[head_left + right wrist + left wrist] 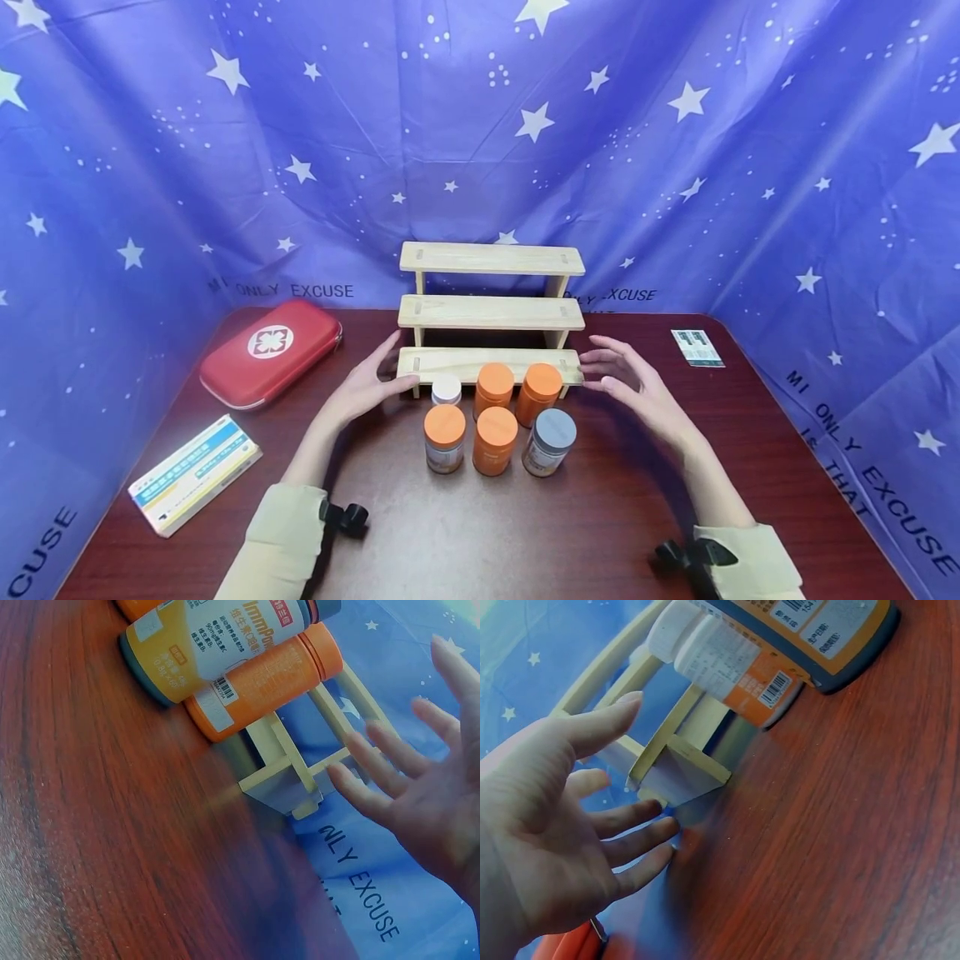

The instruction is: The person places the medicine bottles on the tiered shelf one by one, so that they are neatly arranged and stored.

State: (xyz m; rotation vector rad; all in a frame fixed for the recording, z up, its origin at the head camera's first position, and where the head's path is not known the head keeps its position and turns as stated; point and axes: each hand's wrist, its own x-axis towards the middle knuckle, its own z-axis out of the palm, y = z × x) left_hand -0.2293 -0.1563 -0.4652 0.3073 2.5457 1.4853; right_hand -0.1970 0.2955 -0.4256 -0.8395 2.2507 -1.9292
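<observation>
A three-tier light wooden shelf [491, 312] stands at the back of the table. My left hand [367, 385] is at the left end of its lowest step, with the fingers spread. At the right end is my right hand [626, 379], fingers parted and slightly bent, fingertips near the step's edge. Neither hand holds anything. In front of the shelf stand several upright pill bottles: a white-capped one [446, 390], orange-capped ones such as the front middle one [494, 442], and a grey-capped one [550, 442]. The wrist views show my open left palm [547, 825] and right palm [442, 802].
A red zipped first-aid case [270, 354] lies at the back left of the dark wooden table [480, 542]. Nearer on that side is a blue, white and yellow box [197, 475]. A small printed card [697, 348] lies at the back right. Blue star-patterned cloth [480, 125] surrounds the table.
</observation>
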